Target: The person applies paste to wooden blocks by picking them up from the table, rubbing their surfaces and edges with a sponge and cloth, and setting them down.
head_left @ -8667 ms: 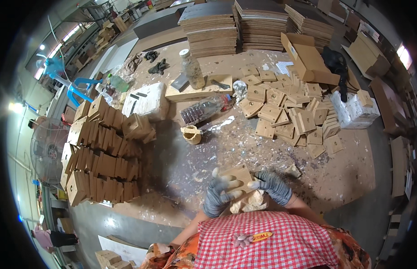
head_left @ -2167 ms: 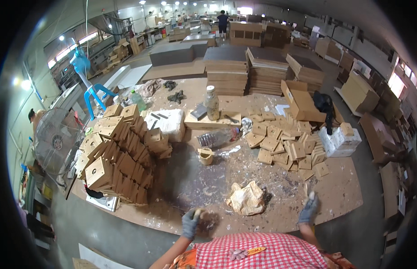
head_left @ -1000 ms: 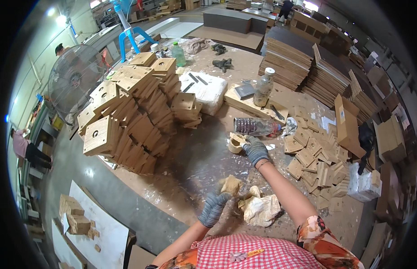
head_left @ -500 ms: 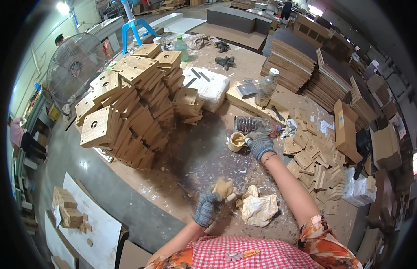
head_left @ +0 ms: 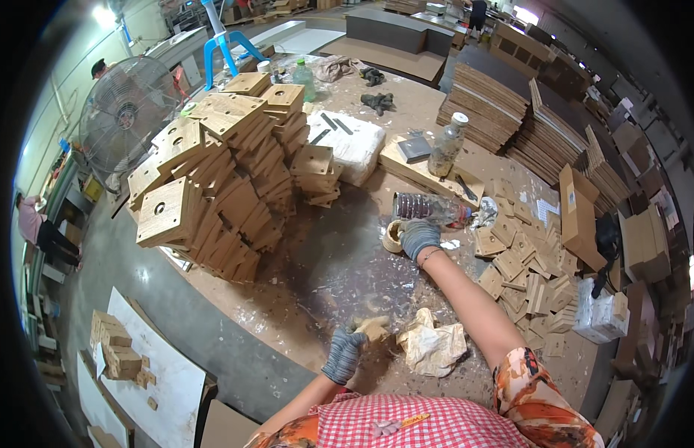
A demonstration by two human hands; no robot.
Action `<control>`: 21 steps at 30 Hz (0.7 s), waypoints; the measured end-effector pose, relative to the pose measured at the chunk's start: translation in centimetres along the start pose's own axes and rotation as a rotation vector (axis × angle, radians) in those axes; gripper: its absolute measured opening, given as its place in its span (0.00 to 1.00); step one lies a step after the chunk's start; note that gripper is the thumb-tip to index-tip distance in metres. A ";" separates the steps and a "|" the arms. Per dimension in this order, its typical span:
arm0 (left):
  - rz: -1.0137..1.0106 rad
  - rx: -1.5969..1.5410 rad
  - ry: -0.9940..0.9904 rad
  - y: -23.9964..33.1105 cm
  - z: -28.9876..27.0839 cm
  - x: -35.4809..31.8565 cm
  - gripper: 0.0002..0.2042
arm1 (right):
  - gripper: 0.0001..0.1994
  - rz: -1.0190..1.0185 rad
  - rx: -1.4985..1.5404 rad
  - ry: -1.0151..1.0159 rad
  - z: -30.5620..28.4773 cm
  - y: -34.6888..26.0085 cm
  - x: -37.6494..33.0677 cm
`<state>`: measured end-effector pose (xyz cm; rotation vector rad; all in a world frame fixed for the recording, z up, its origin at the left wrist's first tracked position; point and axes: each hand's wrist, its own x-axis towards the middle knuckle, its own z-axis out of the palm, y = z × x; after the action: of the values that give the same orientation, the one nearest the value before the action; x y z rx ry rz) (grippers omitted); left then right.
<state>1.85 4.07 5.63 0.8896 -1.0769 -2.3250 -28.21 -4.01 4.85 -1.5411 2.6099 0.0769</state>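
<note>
- Here, low in the centre of the frame, the left hand (head_left: 344, 354) in a grey knit glove has its fingers curled tight around a small pale wooden piece (head_left: 373, 327), which it holds just above the workbench (head_left: 347, 269).
- Just right of that piece, a crumpled pale rag (head_left: 433, 345) lies on the bench, near the left hand but apart from it.
- The right hand (head_left: 419, 237), also gloved, reaches up to the centre of the frame; its fingers are bent over and rest against a small round glue pot (head_left: 392, 236) at its left. Whether they actually grip the pot cannot be told.
- A clear plastic bottle (head_left: 429, 207) lies on its side just above the right hand.
- To the left, a tall leaning stack of square wooden blocks (head_left: 220, 179) with round holes fills the upper left of the bench.
- To the right, small flat wooden squares (head_left: 530, 265) lie scattered in a loose heap.
- At upper centre, a white foam block (head_left: 347, 142) sits behind the stack.
- At the far upper left stands a round floor fan (head_left: 123, 119).
</note>
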 end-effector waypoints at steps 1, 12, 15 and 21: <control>0.002 0.037 0.016 0.7 0.2 -0.3 0.14 | 0.13 -0.037 0.043 0.022 0.2 0.5 -0.1; -0.064 -0.079 0.069 -2.3 0.2 1.7 0.15 | 0.13 -0.022 0.242 0.208 0.1 4.7 -3.4; -0.051 0.053 0.088 -3.1 -2.1 1.6 0.23 | 0.12 -0.042 0.152 0.190 -1.2 1.4 -5.7; 0.131 -0.112 0.081 -0.5 2.1 0.5 0.18 | 0.11 -0.036 0.292 0.332 -2.4 2.8 -8.6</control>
<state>0.00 5.12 6.08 0.8375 -0.9336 -2.1990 -26.73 4.59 8.19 -1.6066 2.6698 -0.5838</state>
